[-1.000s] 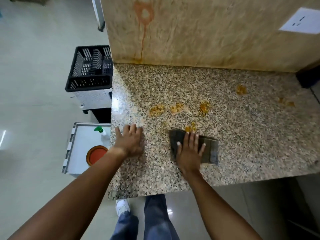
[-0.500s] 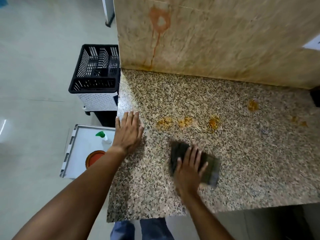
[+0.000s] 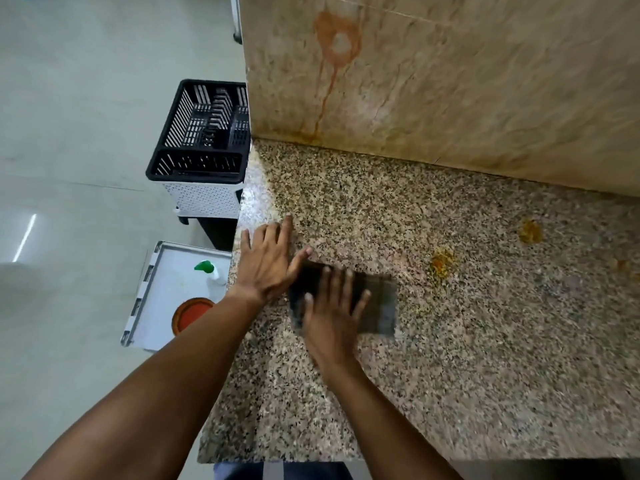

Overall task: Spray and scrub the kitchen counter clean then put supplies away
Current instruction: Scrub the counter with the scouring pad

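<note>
Your right hand (image 3: 332, 317) lies flat, fingers spread, pressing the dark scrub pad (image 3: 375, 306) on the granite counter (image 3: 450, 375); your left hand (image 3: 268, 263) rests open, empty, just beside it. The pad looks thin and floppy: keep your palm centred. Orange stains (image 3: 441, 265) remain beyond your right fingertips.

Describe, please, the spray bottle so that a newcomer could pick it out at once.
Start at the granite counter and look past its left edge, down to the white tray on the floor. The spray bottle stands at the tray's right side, close to the counter edge. It is white with a green nozzle, unlike the round orange lid nearer the viewer.
</note>
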Tool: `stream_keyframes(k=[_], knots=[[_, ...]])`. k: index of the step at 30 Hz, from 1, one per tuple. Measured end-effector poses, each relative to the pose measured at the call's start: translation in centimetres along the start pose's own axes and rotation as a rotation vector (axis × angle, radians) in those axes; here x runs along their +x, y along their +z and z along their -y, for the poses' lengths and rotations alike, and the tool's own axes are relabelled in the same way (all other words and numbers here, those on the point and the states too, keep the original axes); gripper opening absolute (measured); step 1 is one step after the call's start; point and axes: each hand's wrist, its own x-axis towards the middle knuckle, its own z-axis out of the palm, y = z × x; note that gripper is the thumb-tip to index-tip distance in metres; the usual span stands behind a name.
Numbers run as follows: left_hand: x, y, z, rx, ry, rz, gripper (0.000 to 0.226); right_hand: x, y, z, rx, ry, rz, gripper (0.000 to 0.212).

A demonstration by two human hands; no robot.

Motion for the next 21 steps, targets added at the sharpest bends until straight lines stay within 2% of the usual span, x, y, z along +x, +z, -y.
stream_keyframes(k=[2, 3, 6, 8, 9, 10, 12, 14, 16, 18, 21], knots=[[0.3, -0.1, -0.1, -0.010, -0.021, -0.027, 0.080, 6.0, -1.4, 2.2, 0.012, -0.140, 0.003, 0.076], [0.4, -0.1, -0.1, -0.001, -0.029, -0.040, 0.079, 9.5, -2.4, 1.3, -0.004, -0.102, -0.004, 0.075], [1.0, -0.1, -0.3, 0.014, -0.058, -0.064, 0.079, 13.7, -3.6, -6.9, -0.010, 0.197, -0.083, 0.066], [1.6, -0.1, -0.7, 0.023, -0.062, -0.058, 0.080, 10.1, -3.3, -11.2, 0.030, 0.340, -0.124, 0.065], [2.0, 0.0, -1.1, 0.034, -0.054, -0.055, 0.080, 7.3, -3.1, -11.1, 0.027, 0.362, -0.104, 0.067], [2.5, 0.0, -1.4, 0.034, -0.055, -0.069, 0.080, 5.0, -2.6, -9.9, -0.013, 0.326, -0.092, 0.070], [3.7, -0.2, -2.0, -0.013, -0.115, -0.107, 0.077, 4.0, -1.7, -5.3, -0.014, 0.130, -0.051, 0.072], [4.2, -0.3, -2.5, -0.061, -0.171, -0.143, 0.076, 7.7, -2.2, -0.7, -0.035, -0.150, -0.045, 0.068], [4.1, 0.1, -2.6, -0.059, -0.132, -0.187, 0.073, 14.0, -3.6, 1.5, -0.029, -0.303, -0.023, 0.073], [4.5, 0.4, -2.8, -0.039, -0.098, -0.206, 0.071, 20.5, -5.7, -0.3, 0.009, -0.214, -0.040, 0.068], [6.3, 0.6, -3.0, -0.039, -0.145, -0.198, 0.070, 24.1, -7.6, -8.1, 0.085, 0.104, -0.149, 0.061]])
